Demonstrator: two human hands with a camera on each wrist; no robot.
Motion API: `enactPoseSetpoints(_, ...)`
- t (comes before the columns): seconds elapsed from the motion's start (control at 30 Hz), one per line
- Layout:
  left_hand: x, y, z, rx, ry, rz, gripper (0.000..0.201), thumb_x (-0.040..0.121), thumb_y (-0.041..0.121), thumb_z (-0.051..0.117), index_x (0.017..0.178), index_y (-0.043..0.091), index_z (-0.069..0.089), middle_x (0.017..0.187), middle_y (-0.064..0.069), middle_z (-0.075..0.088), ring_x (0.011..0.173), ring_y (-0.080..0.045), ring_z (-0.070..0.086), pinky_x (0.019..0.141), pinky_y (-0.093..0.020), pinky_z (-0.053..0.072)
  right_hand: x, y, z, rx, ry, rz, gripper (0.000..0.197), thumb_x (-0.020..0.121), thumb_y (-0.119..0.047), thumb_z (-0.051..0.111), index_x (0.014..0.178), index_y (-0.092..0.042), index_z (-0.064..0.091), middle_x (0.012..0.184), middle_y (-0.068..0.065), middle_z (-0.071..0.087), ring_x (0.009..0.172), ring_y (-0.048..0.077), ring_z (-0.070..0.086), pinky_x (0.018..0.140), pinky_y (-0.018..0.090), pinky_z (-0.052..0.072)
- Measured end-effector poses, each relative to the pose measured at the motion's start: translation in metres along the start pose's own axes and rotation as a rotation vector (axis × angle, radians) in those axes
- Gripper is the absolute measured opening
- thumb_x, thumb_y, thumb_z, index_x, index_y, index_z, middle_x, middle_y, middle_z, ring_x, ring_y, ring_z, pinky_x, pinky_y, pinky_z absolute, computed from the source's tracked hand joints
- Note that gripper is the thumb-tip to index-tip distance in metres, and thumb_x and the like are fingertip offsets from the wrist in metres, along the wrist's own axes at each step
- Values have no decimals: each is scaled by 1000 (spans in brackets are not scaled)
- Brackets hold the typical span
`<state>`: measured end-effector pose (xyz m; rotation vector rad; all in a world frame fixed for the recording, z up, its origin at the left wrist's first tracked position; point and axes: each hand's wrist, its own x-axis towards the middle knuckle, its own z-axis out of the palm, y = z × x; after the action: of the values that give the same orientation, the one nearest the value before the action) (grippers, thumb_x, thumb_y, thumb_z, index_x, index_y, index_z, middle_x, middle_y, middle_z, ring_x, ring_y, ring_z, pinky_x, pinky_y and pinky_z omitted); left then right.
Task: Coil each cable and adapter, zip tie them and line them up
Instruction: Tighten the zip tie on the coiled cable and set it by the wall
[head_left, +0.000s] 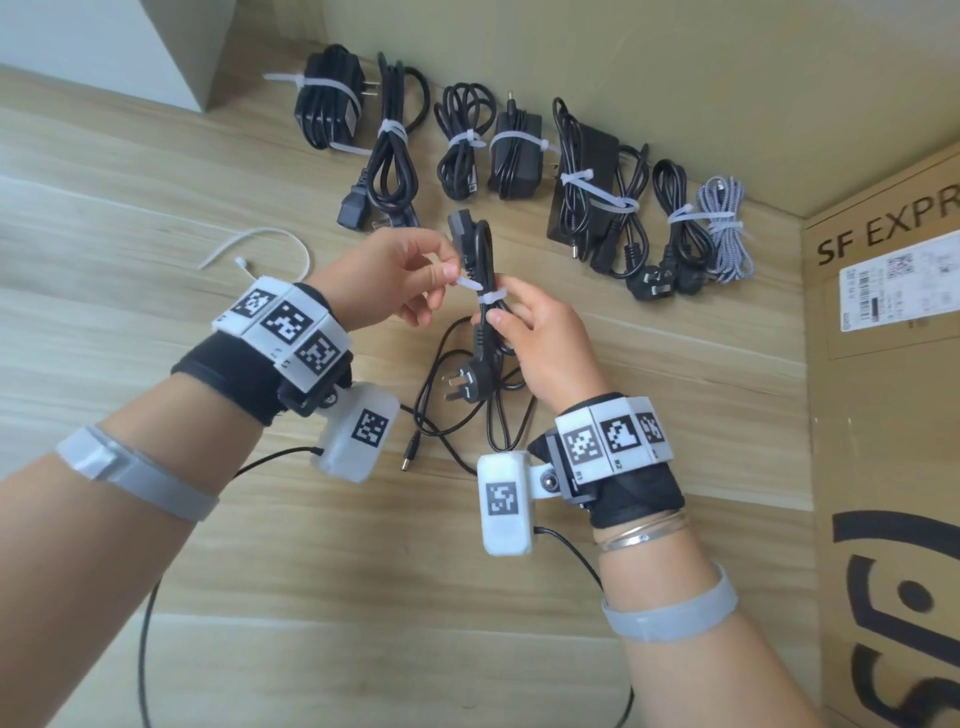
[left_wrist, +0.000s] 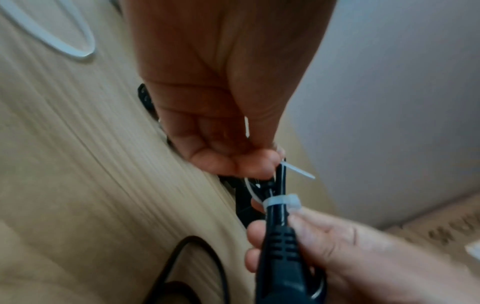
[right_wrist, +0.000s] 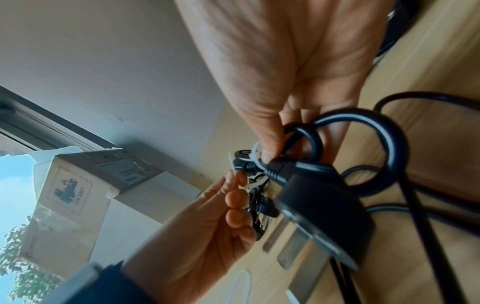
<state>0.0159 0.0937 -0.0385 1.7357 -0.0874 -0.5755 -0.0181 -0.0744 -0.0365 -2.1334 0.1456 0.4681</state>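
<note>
I hold a coiled black power cable (head_left: 484, 260) up over the wooden floor. My right hand (head_left: 500, 313) grips the bundle just below a white zip tie (head_left: 491, 298) looped round it. Its three-pin plug (head_left: 467, 383) hangs below my fingers. My left hand (head_left: 448, 274) pinches the tie's free tail (head_left: 466, 285) to the left of the cable. The left wrist view shows the tie's head (left_wrist: 281, 202) on the cable (left_wrist: 278, 236) and the tail (left_wrist: 298, 172) sticking out. In the right wrist view the plug (right_wrist: 319, 209) fills the middle, with the tie (right_wrist: 255, 156) beside my thumb.
Several tied black bundles (head_left: 395, 150) and a grey braided one (head_left: 727, 228) lie in a row along the wall. A loose zip tie (head_left: 249, 249) lies at the left. A thin black cable with a barrel plug (head_left: 410, 460) lies under my hands. A cardboard box (head_left: 883, 364) stands at the right.
</note>
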Motion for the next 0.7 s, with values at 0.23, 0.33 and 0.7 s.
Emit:
enactPoseSetpoints(0.23,1,3,9,155,117,3,20,90,15,57,70,17,54,59,0,63,50,-10,64,56,-25,57,-3,5,0,-27,2,-13,43,93,-21,53,135,-18,48,118,8,67,112,23,61,99,46,45)
enactPoseSetpoints(0.33,1,4,8,199,133,16,19,89,16,58,70,18,55,62,-2,65,56,-12,67,63,-29,59,-3,4,-2,-26,-5,-8,44,94,-21,53,137,-17,46,121,8,65,114,22,59,100,44,44)
enactPoseSetpoints(0.7,-5,6,5,129,106,50,13,83,16,64,71,16,58,66,-2,68,63,-14,70,67,-30,59,-9,6,-6,173,-68,36,37,96,-11,48,133,-13,50,104,1,70,104,15,64,100,42,46)
